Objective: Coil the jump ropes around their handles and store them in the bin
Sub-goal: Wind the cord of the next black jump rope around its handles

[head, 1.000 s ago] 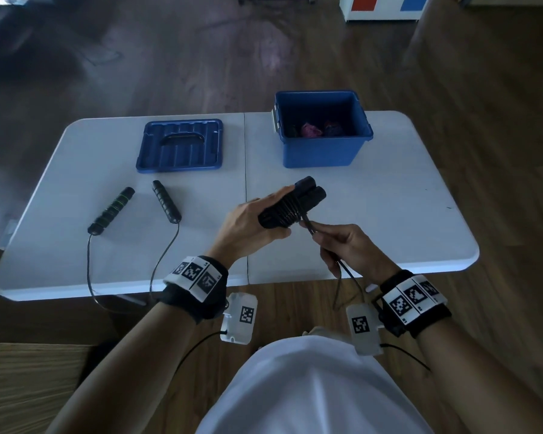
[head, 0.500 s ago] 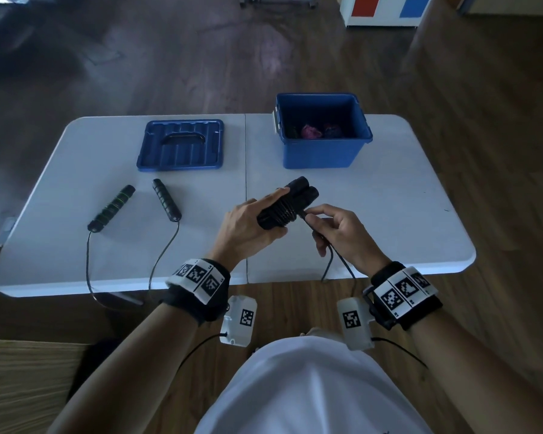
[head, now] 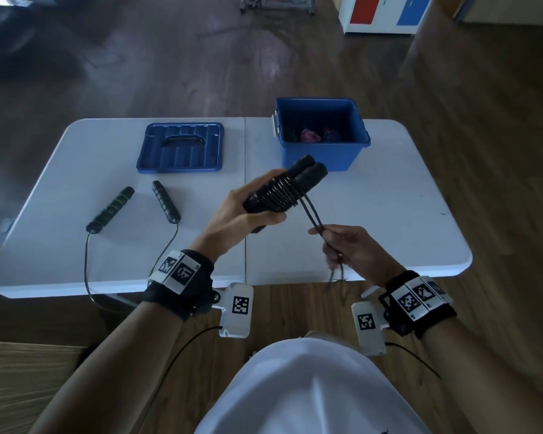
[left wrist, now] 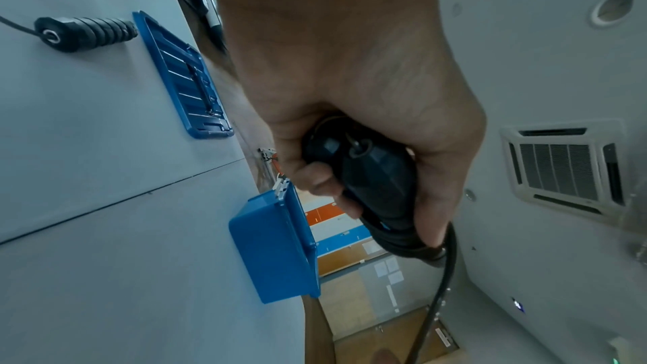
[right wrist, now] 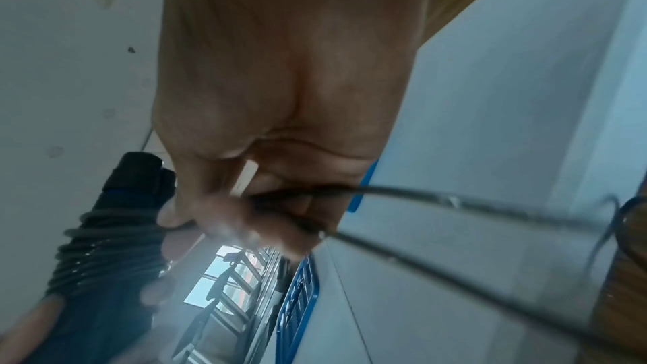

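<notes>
While lid off, bin holds coiled ropes.

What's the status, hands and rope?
Left hand grips coiled handles. Right hand pinches rope tail. Bin open, path clear.

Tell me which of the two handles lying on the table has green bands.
The far-left handle, nearest the table's left edge. It shows green rings along its black grip; the other handle, lying below the blue lid, is plain black.
</notes>
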